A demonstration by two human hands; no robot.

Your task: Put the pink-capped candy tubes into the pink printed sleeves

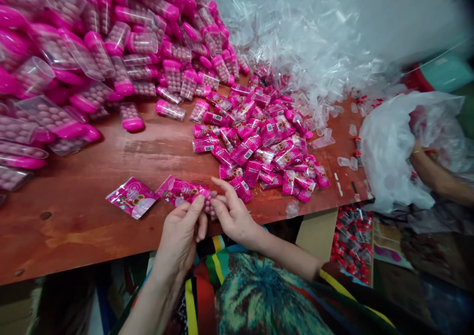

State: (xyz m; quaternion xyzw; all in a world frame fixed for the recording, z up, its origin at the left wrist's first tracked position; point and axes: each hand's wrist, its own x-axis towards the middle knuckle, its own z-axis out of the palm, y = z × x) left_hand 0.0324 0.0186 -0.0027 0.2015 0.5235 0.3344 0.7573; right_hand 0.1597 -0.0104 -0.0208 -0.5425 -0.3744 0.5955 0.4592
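Note:
Between my two hands is a clear candy tube [210,205] filled with small pink balls, partly inside a printed pink wrapper sleeve. My left hand [181,229] pinches the sleeve and tube with thumb and fingers. My right hand [235,216] has its thumb and fingers at the tube's near end, with the index finger stretched out above it. Just left of the hands, a flat pink printed sleeve [132,197] lies on the wooden table [92,236]. A heap of sleeved candy tubes [255,137] sits right beyond my right hand.
A large pile of unsleeved pink-capped candy tubes [99,53] fills the far left. Behind the heap lies a mound of clear plastic pieces [281,33]. At right, another person's arm [437,172] reaches into a white plastic bag [385,152]. Below stands a box of red-capped items [351,246].

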